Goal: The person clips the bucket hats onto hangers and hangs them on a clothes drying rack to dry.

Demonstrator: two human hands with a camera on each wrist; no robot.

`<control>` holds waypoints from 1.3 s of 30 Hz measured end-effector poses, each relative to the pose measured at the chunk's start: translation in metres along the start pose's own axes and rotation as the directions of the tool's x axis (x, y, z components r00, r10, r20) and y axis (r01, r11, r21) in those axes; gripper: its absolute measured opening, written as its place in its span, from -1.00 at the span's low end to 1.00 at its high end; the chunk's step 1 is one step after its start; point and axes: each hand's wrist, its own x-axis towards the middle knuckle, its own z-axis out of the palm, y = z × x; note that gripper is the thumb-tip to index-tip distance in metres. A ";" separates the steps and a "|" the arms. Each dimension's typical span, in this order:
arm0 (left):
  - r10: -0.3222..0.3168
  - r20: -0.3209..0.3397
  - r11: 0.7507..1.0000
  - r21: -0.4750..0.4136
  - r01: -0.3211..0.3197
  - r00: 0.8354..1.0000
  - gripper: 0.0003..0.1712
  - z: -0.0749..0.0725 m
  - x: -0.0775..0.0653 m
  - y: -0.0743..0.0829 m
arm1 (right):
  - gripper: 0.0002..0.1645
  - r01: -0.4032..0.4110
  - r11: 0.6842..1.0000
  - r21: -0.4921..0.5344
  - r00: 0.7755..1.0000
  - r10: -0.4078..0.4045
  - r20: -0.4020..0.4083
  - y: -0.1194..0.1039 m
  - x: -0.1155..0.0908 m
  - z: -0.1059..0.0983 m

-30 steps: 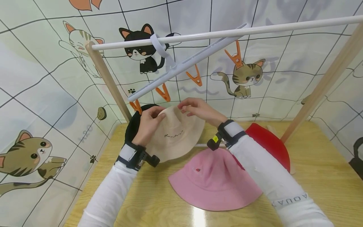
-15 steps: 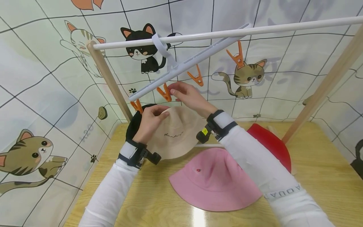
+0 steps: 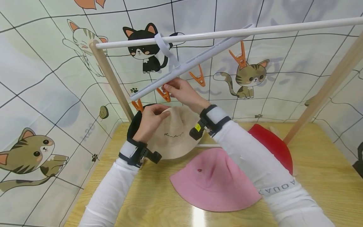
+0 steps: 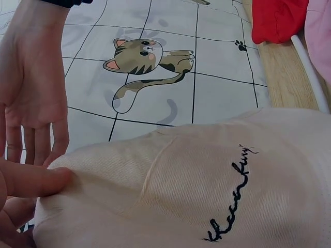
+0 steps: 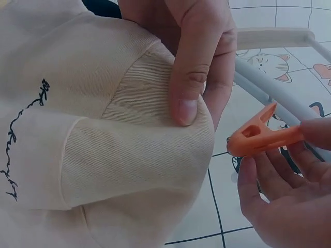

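Note:
My left hand (image 3: 150, 121) pinches the crown of a beige bucket hat (image 3: 174, 135) with dark script stitched on it. In the left wrist view the thumb (image 4: 36, 180) presses the folded cloth. My right hand (image 3: 185, 94) is just above the hat, with thumb and fingers around an orange clothespin (image 5: 261, 137). That clothespin hangs from a pale plastic hanger (image 3: 195, 61), and its nose points toward the hat crown in the right wrist view. A black hat (image 3: 134, 124) shows behind the left hand, mostly hidden.
Other orange clothespins (image 3: 199, 77) hang along the hanger, which is hooked on a white rod (image 3: 283, 30) between wooden posts (image 3: 112, 75). A pink bucket hat (image 3: 212, 186) lies on the wooden table (image 3: 136, 201). Behind my right sleeve is a red hat (image 3: 273, 145).
My right hand has left the beige hat, risen leftward and taken hold of the second clothespin from the left. My left hand keeps its pinch on the hat, nearly still.

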 end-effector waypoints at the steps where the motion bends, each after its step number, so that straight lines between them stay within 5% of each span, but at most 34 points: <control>1: 0.003 -0.004 1.000 0.004 -0.003 1.000 -0.82 0.000 0.000 0.000 | -0.64 -0.006 1.000 0.017 1.000 0.006 -0.005 0.000 0.000 0.001; 25: 0.024 -0.107 0.999 0.040 -0.020 0.994 -0.79 0.003 -0.001 0.006 | -0.60 -0.033 0.963 0.267 0.999 0.026 0.031 0.003 0.004 0.000; 39: 0.054 -0.186 0.998 0.053 -0.045 0.981 -0.82 0.006 -0.005 0.006 | -0.92 0.017 0.945 0.328 0.998 0.001 -0.055 0.009 0.006 0.005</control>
